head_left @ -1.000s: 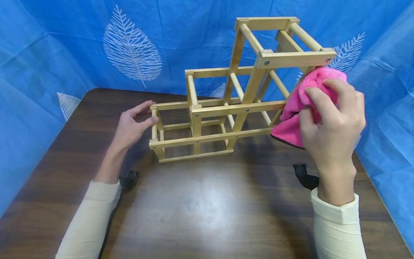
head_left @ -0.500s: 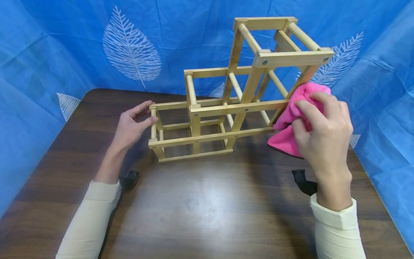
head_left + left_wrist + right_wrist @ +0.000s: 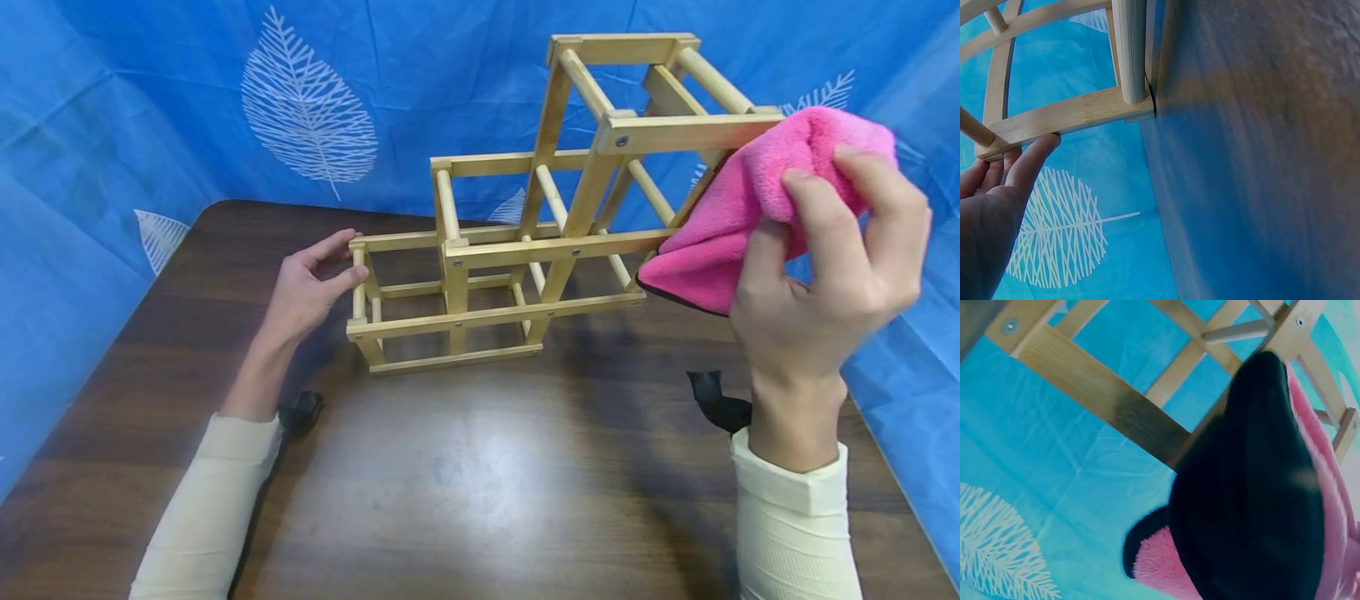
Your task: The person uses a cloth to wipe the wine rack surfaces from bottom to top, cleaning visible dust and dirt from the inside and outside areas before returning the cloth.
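A stepped wooden rack [image 3: 686, 133] of slats and round dowels stands on the table, rising in tiers to the right. My left hand [image 3: 300, 292] holds its low left end, thumb on the near side of the end dowel. In the left wrist view, the fingers and thumb of that left hand [image 3: 1007, 200] pinch the end slat [image 3: 1063, 115]. Bunched in my right hand [image 3: 828, 275] is a pink plush cloth [image 3: 750, 196] with dark edging, lying against the rack's right side near the top rail. The right wrist view shows the dark side of the cloth [image 3: 1247, 487] covering part of the frame.
The dark wooden table [image 3: 450, 500] reflects a bright light at its middle. A blue sheet with white leaf prints [image 3: 307, 108] hangs behind and at both sides. Black pieces [image 3: 300, 412] sit beside both wrists.
My right hand first slid down the rack's right upright with the cloth, then moved up and right to the top rail's end. My left hand keeps its hold at the left end.
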`<state>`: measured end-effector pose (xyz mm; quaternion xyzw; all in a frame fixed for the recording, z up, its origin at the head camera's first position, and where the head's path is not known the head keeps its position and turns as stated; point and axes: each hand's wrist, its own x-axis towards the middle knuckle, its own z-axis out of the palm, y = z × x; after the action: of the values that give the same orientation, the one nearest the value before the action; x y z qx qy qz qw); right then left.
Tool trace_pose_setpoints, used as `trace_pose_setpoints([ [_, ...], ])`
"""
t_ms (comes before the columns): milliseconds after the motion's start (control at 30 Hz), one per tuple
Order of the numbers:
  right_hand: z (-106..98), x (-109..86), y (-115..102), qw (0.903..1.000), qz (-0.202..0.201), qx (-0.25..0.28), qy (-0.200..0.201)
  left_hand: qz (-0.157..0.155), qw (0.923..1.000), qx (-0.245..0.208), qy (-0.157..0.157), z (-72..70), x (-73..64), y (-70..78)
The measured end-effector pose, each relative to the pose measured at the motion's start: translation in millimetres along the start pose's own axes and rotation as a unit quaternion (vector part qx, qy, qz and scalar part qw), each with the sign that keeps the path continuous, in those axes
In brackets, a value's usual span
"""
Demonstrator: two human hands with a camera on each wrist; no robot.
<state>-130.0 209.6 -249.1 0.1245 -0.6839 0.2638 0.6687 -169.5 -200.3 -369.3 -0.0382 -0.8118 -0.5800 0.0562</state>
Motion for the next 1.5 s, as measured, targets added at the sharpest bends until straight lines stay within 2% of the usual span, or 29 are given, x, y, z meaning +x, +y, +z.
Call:
trace_pose_setpoints([
  [67,0.3,0.8,2.0,0.9998,-0.004,-0.004,0.021,0.004,1.0,-0.003,-0.001,0.5,0.9,-0.2],
  [133,-1.5,0.3,3.3,0.9997,-0.009,-0.019,0.015,0.008,1.0,-0.001,-0.002,0.9,1.4,0.1],
  [433,-7.2,-22.8,-10.0,0.9969,0.005,-0.053,-0.058,0.012,0.9999,0.005,-0.003,3.6,2.7,0.8],
  [600,-15.6,-42.2,-3.2,0.9912,0.026,-0.056,-0.117,0.009,1.0,0.004,-0.001,3.9,2.6,3.1],
  [667,-17.5,-46.4,0.1,0.99,0.028,-0.054,-0.127,0.009,1.0,0.005,0.001,3.5,2.4,4.2],
  [900,-15.1,-53.8,1.8,0.9897,0.038,-0.046,-0.13,-0.002,1.0,0.004,0.006,1.4,1.1,2.8],
  [1200,-9.2,-62.3,-9.4,0.9914,0.055,-0.025,-0.116,-0.003,1.0,0.005,0.008,0.9,0.7,-0.4],
  [1500,-4.9,-70.7,-28.0,0.9888,0.044,0.005,-0.142,-0.009,0.9999,0.004,0.006,-0.4,-0.4,-0.1],
])
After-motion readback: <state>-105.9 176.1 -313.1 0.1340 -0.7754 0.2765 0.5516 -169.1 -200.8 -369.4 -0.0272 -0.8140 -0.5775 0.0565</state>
